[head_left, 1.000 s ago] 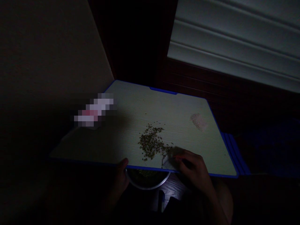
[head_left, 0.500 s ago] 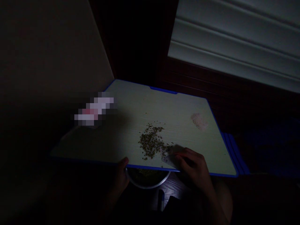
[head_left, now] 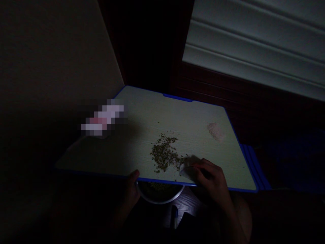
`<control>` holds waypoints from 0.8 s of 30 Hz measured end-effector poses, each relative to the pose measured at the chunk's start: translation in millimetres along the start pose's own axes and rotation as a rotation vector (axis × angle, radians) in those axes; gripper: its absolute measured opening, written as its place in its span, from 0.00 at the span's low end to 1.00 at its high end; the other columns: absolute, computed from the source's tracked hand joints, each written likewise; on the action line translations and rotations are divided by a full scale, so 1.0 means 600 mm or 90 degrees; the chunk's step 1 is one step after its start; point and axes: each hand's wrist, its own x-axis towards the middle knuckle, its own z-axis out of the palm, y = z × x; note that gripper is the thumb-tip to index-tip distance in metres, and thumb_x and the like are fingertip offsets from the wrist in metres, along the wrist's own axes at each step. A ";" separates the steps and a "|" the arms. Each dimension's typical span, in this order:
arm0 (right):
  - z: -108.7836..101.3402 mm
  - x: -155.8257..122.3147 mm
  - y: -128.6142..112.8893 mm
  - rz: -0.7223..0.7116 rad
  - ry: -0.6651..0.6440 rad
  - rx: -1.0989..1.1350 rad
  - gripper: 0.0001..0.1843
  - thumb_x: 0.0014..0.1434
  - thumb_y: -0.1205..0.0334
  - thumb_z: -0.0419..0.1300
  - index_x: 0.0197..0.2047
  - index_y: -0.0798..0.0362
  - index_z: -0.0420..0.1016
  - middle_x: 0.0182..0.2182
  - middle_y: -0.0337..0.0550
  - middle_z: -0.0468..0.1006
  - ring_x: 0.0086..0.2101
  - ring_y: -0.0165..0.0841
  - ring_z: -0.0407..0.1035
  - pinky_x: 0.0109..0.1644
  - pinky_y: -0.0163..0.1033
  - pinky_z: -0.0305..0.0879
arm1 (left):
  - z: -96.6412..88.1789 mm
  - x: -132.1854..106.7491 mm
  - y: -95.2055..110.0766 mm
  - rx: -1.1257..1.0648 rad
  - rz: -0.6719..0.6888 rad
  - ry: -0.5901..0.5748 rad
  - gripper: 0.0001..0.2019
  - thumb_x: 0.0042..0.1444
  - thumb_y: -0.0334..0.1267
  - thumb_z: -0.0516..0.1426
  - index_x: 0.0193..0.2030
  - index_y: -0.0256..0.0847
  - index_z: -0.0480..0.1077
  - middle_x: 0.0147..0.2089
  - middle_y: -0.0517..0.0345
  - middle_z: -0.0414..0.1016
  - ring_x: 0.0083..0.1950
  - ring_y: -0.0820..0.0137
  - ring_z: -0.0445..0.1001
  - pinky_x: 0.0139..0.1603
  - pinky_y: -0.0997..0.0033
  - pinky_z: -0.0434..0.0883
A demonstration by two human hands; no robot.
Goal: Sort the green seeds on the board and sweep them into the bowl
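Note:
A pile of small green-brown grains [head_left: 165, 154] lies on a pale table [head_left: 142, 118] with a blue rim. My right hand [head_left: 209, 179] rests on the table's near edge, its fingers closed on a small pale flat piece [head_left: 185, 170] that touches the pile's right side. My left hand [head_left: 130, 191] grips the rim of a round metal bowl [head_left: 159, 195] held under the table's near edge. Grains lie inside the bowl. The scene is very dark.
A small pinkish patch [head_left: 215, 131] lies at the table's far right. A blurred white and pink object [head_left: 103, 120] sits at the table's left. A wall rises on the left, a ribbed pale panel [head_left: 254, 44] at the back right.
My right hand with the pale piece has shifted slightly up and right, toward the pile's edge. The left hand and bowl have stayed put.

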 end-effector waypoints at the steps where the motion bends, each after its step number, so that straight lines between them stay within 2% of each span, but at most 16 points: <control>1: 0.000 0.000 0.000 -0.002 -0.011 0.002 0.08 0.62 0.61 0.61 0.37 0.50 0.82 0.28 0.40 0.78 0.29 0.32 0.73 0.32 0.34 0.66 | 0.001 -0.001 0.000 0.002 -0.006 0.001 0.19 0.32 0.39 0.67 0.34 0.42 0.70 0.36 0.52 0.80 0.70 0.52 0.61 0.68 0.58 0.65; 4: -0.001 -0.002 0.003 -0.009 -0.040 0.006 0.07 0.63 0.62 0.61 0.37 0.50 0.83 0.29 0.41 0.79 0.30 0.32 0.74 0.33 0.34 0.67 | 0.009 -0.010 0.004 -0.002 -0.007 -0.001 0.19 0.30 0.41 0.66 0.33 0.42 0.70 0.37 0.50 0.80 0.65 0.46 0.67 0.64 0.52 0.71; 9: 0.001 -0.005 0.006 -0.017 -0.068 0.016 0.07 0.62 0.62 0.62 0.39 0.49 0.83 0.31 0.42 0.81 0.33 0.34 0.76 0.36 0.36 0.70 | 0.020 -0.017 0.007 -0.002 -0.007 0.034 0.13 0.32 0.38 0.63 0.28 0.43 0.68 0.31 0.52 0.79 0.62 0.47 0.71 0.62 0.53 0.72; 12: 0.002 -0.007 0.006 -0.021 -0.075 0.024 0.07 0.63 0.61 0.62 0.39 0.49 0.83 0.33 0.43 0.82 0.34 0.35 0.77 0.38 0.37 0.72 | 0.017 -0.013 0.006 -0.001 -0.007 0.032 0.12 0.35 0.37 0.63 0.30 0.42 0.70 0.31 0.52 0.79 0.61 0.48 0.71 0.62 0.54 0.72; 18: 0.003 -0.009 0.006 -0.022 -0.071 0.028 0.07 0.63 0.61 0.62 0.40 0.48 0.83 0.33 0.43 0.82 0.34 0.35 0.76 0.36 0.38 0.71 | 0.016 -0.015 0.008 -0.008 -0.003 0.038 0.14 0.38 0.36 0.62 0.36 0.41 0.72 0.36 0.55 0.80 0.63 0.53 0.70 0.63 0.60 0.71; 21: 0.005 -0.007 0.004 -0.020 -0.070 0.030 0.06 0.64 0.61 0.62 0.40 0.48 0.83 0.32 0.42 0.81 0.33 0.34 0.75 0.36 0.37 0.70 | 0.019 -0.018 0.011 0.002 -0.021 0.036 0.12 0.37 0.36 0.62 0.32 0.39 0.72 0.36 0.52 0.80 0.59 0.50 0.73 0.61 0.57 0.73; 24: 0.005 -0.004 0.001 -0.021 -0.066 0.034 0.06 0.64 0.62 0.62 0.39 0.48 0.82 0.31 0.41 0.80 0.32 0.33 0.74 0.36 0.36 0.69 | 0.021 -0.018 0.012 0.012 -0.021 0.039 0.10 0.34 0.38 0.62 0.27 0.41 0.71 0.29 0.52 0.78 0.58 0.47 0.73 0.59 0.56 0.74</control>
